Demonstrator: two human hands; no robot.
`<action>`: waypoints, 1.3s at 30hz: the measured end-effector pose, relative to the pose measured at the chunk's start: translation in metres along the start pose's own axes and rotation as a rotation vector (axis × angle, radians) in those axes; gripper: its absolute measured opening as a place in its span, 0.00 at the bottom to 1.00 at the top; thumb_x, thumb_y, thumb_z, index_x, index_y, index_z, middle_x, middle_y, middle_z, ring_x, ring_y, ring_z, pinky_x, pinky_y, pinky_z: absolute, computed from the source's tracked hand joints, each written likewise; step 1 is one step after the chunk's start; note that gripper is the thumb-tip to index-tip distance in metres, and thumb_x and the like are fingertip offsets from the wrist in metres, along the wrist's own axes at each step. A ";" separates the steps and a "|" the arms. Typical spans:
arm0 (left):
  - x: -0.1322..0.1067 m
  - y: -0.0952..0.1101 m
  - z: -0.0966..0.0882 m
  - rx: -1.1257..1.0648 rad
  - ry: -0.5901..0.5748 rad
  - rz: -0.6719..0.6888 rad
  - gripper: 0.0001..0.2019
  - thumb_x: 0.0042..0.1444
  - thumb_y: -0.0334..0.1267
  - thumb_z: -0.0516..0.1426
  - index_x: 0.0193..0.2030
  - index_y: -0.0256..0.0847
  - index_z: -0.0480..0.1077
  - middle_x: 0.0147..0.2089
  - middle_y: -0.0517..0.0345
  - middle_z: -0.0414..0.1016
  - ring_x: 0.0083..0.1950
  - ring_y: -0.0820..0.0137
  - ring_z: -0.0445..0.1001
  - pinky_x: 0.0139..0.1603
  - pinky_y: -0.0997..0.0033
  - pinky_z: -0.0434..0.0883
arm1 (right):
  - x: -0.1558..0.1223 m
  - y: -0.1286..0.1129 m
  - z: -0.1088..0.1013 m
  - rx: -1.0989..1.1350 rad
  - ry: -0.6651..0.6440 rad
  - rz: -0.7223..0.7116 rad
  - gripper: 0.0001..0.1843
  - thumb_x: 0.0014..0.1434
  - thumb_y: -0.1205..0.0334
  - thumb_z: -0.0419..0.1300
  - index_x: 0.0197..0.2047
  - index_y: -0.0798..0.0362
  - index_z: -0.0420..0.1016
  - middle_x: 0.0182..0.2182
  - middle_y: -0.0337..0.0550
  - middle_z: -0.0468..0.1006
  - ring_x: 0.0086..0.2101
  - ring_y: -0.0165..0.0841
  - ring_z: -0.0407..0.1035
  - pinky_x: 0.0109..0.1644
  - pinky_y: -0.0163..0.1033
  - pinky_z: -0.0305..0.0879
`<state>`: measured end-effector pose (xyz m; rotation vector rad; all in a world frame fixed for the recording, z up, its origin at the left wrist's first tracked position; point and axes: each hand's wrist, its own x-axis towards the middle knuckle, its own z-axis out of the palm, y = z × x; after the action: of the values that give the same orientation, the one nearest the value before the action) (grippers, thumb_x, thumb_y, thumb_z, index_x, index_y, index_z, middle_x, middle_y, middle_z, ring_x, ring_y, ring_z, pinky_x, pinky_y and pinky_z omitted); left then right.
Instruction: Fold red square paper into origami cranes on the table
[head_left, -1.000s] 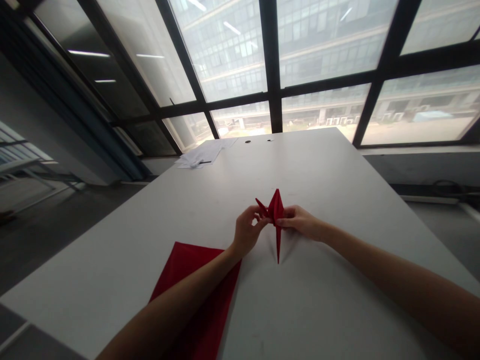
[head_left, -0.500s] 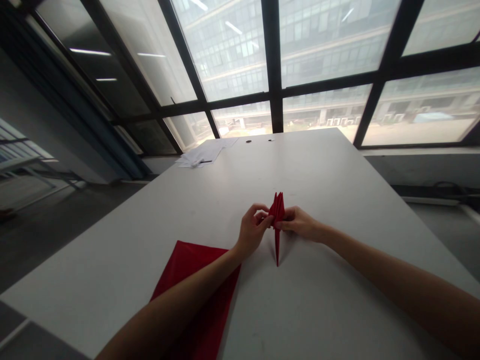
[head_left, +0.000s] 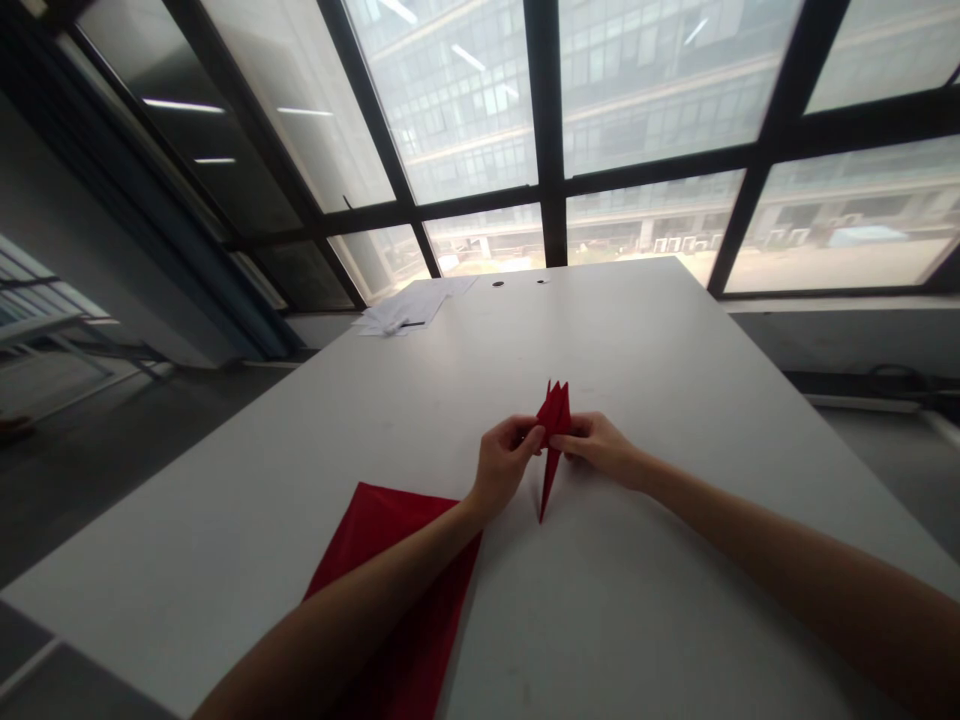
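Note:
A folded red paper figure (head_left: 553,440) stands on its long pointed tip on the white table (head_left: 637,340), with two short points at its top. My left hand (head_left: 504,468) pinches its left side and my right hand (head_left: 600,447) pinches its right side, both with fingers closed on the paper. A flat sheet of red paper (head_left: 390,590) lies under my left forearm near the table's front edge.
A loose stack of white papers (head_left: 401,308) lies at the table's far left corner, with two small dark round spots (head_left: 498,284) beside it. Large windows with black frames (head_left: 547,130) rise behind the table. Floor drops away left and right.
The side flap that stuck out to the left has been folded in against the figure. The long tip has swung slightly left.

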<state>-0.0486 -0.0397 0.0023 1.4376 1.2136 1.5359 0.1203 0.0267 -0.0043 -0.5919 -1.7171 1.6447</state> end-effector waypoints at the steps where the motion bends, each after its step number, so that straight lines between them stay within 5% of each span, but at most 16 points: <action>1: 0.000 0.000 0.000 -0.005 0.002 0.006 0.12 0.57 0.42 0.63 0.44 0.36 0.75 0.31 0.57 0.75 0.30 0.74 0.72 0.32 0.74 0.71 | 0.000 -0.001 0.001 -0.002 0.011 0.004 0.17 0.53 0.50 0.67 0.40 0.54 0.82 0.32 0.43 0.82 0.29 0.32 0.68 0.33 0.37 0.60; 6: 0.002 -0.001 0.000 -0.064 -0.019 -0.043 0.23 0.56 0.41 0.64 0.57 0.39 0.68 0.30 0.62 0.74 0.30 0.74 0.73 0.33 0.74 0.72 | 0.000 0.000 0.005 -0.009 0.083 0.023 0.20 0.51 0.48 0.68 0.39 0.56 0.82 0.31 0.46 0.82 0.29 0.35 0.70 0.32 0.38 0.61; 12: 0.004 0.001 -0.003 -0.013 -0.088 -0.184 0.15 0.55 0.46 0.64 0.37 0.33 0.77 0.27 0.57 0.74 0.26 0.75 0.68 0.29 0.75 0.67 | 0.000 0.001 0.007 -0.021 0.155 0.019 0.16 0.53 0.51 0.67 0.37 0.56 0.81 0.27 0.41 0.78 0.25 0.29 0.64 0.28 0.35 0.56; 20: 0.000 0.007 -0.002 0.052 -0.181 -0.224 0.15 0.52 0.47 0.65 0.32 0.34 0.77 0.23 0.60 0.71 0.23 0.77 0.64 0.24 0.77 0.60 | 0.000 -0.002 0.009 0.223 0.304 0.092 0.17 0.48 0.49 0.70 0.30 0.56 0.78 0.27 0.44 0.79 0.27 0.32 0.69 0.32 0.38 0.63; 29: 0.003 0.005 -0.009 0.089 -0.366 -0.298 0.16 0.54 0.48 0.63 0.33 0.34 0.76 0.24 0.60 0.71 0.24 0.76 0.63 0.24 0.78 0.59 | 0.002 0.002 0.010 0.265 0.355 0.099 0.18 0.46 0.49 0.71 0.26 0.55 0.74 0.21 0.37 0.73 0.23 0.27 0.61 0.27 0.35 0.56; 33: 0.003 0.006 -0.009 0.090 -0.377 -0.285 0.14 0.55 0.46 0.63 0.30 0.34 0.75 0.23 0.61 0.69 0.23 0.77 0.63 0.24 0.78 0.58 | 0.004 0.004 0.010 0.251 0.367 0.104 0.19 0.45 0.47 0.72 0.24 0.54 0.73 0.20 0.35 0.71 0.22 0.27 0.59 0.26 0.35 0.54; 39: 0.003 0.008 -0.005 0.044 -0.267 -0.255 0.14 0.54 0.45 0.64 0.28 0.34 0.75 0.22 0.61 0.69 0.23 0.77 0.63 0.24 0.78 0.59 | 0.005 0.003 0.009 0.309 0.355 0.118 0.23 0.49 0.40 0.68 0.31 0.55 0.78 0.26 0.42 0.78 0.27 0.32 0.69 0.32 0.38 0.65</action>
<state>-0.0527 -0.0406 0.0115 1.4027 1.2193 1.1144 0.1097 0.0244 -0.0061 -0.7894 -1.1674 1.7213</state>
